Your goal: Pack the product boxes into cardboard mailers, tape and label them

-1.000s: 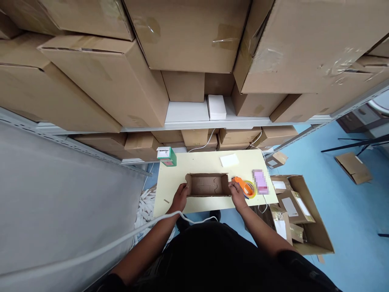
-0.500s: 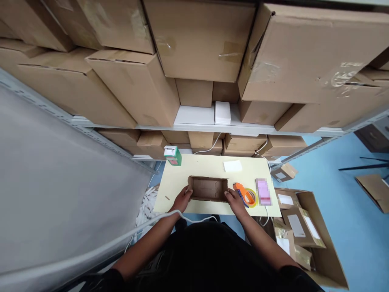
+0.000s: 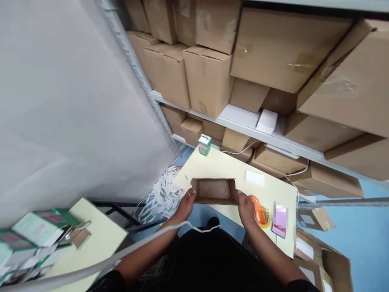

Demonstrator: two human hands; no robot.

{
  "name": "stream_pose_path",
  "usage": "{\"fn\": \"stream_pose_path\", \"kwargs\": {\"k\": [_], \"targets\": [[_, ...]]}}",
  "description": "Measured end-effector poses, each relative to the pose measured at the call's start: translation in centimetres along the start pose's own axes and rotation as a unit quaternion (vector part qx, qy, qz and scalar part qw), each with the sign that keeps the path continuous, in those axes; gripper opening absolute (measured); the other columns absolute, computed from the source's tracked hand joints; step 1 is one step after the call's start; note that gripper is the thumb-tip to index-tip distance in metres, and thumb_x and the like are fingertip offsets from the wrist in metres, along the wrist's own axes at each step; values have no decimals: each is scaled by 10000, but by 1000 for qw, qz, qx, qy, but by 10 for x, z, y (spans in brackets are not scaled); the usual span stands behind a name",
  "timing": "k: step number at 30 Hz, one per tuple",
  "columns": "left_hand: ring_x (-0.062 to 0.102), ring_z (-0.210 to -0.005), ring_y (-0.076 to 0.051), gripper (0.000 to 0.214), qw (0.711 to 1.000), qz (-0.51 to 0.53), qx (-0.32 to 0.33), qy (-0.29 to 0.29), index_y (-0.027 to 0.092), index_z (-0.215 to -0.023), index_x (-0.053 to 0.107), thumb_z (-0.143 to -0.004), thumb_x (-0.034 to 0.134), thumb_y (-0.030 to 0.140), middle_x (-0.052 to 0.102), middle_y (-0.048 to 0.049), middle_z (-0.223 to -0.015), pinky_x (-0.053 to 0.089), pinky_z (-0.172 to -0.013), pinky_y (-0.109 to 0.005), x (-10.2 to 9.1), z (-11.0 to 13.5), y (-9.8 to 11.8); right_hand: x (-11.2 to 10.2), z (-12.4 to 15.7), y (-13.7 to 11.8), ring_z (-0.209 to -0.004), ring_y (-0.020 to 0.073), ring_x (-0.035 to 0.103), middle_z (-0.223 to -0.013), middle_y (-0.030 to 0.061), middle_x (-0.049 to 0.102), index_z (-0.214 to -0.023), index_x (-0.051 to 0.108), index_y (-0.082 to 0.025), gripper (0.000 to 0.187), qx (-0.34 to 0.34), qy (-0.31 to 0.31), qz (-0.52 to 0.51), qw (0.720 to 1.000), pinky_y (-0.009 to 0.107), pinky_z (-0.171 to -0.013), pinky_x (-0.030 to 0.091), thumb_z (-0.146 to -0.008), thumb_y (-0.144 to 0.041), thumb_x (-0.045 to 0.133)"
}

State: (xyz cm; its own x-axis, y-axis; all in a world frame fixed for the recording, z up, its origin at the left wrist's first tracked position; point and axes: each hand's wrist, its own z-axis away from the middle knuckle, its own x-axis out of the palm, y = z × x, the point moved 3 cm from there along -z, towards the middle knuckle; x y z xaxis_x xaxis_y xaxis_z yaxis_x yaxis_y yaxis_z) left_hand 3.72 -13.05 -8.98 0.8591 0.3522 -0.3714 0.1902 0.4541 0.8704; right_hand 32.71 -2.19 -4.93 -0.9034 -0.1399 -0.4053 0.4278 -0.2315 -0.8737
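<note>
Centrally, the cardboard box (image 3: 213,190): brown, open-topped, seen across the near edge of the table (image 3: 230,167); cannot tell whether it touches the surface.
Left hand (image 3: 186,204): gripping the box's end at eight o'clock, with twelve at the top of the view.
Right hand (image 3: 245,206): gripping the opposite end, at four o'clock.
Green carton (image 3: 204,146): standing on the table, near twelve o'clock.
White pad (image 3: 255,178): flat on the table, between two and three o'clock.
Orange tool (image 3: 258,210): just beside the right hand, between three and four o'clock, against a yellow ring (image 3: 268,219).
Phone (image 3: 280,223): farther out the same way.
Paper scraps (image 3: 162,196): heaped at nine o'clock.
Shelf (image 3: 240,117): stacked with boxes, toward one o'clock.
</note>
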Motion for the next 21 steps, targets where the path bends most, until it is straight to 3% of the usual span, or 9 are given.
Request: {"fn": "stream_pose_path", "kwargs": {"k": [6, 9, 12, 15, 18, 21], "targets": [[429, -1507, -319, 640, 995, 45, -42, 77, 140, -1413, 607, -981, 478, 594, 561, -163, -1539, 275, -1280, -502, -59, 55, -14, 46, 33, -25, -1165, 330, 695, -1222, 102, 773, -1199, 768, -185, 577, -14, -112, 1, 994, 418, -1036, 517, -817, -610, 693], [469, -1478, -323, 611, 989, 73, -62, 115, 144, -1397, 620, -968, 520, 567, 585, -162, -1515, 319, -1259, -485, -94, 92, -30, 75, 58, -35, -1109, 327, 713, -1190, 86, 785, -1191, 769, -184, 531, -22, -158, 27, 987, 400, -969, 538, -806, -541, 688], [525, -1428, -321, 590, 984, 100, -57, 139, 147, -1372, 636, -973, 509, 563, 627, -160, -1466, 377, -1219, -471, -132, 137, -51, 105, 95, -47, -1118, 326, 709, -1161, 59, 795, -1157, 792, -198, 474, -63, -196, 54, 977, 393, -954, 540, -850, -502, 597], [603, -1332, -306, 571, 977, 135, -41, 157, 169, -1341, 651, -987, 463, 576, 675, -141, -1398, 453, -1147, -452, -172, 185, -76, 137, 140, -56, -1214, 325, 675, -1197, 58, 787, -1106, 814, -209, 469, -104, -205, 67, 971, 404, -1033, 517, -879, -525, 550], [627, -1288, -313, 577, 965, 169, -55, 194, 169, -1343, 644, -977, 475, 582, 694, -145, -1359, 490, -1097, -459, -212, 233, -106, 174, 184, -62, -1244, 334, 667, -1213, 81, 782, -1094, 818, -206, 496, -126, -216, 76, 965, 429, -1080, 498, -863, -586, 599], [618, -1291, -330, 586, 951, 186, -75, 237, 155, -1345, 639, -964, 491, 575, 693, -162, -1354, 491, -1088, -476, -247, 275, -136, 214, 225, -64, -1141, 345, 718, -1134, 80, 805, -1081, 819, -221, 492, -148, -259, 76, 951, 436, -999, 546, -809, -604, 677]]}}
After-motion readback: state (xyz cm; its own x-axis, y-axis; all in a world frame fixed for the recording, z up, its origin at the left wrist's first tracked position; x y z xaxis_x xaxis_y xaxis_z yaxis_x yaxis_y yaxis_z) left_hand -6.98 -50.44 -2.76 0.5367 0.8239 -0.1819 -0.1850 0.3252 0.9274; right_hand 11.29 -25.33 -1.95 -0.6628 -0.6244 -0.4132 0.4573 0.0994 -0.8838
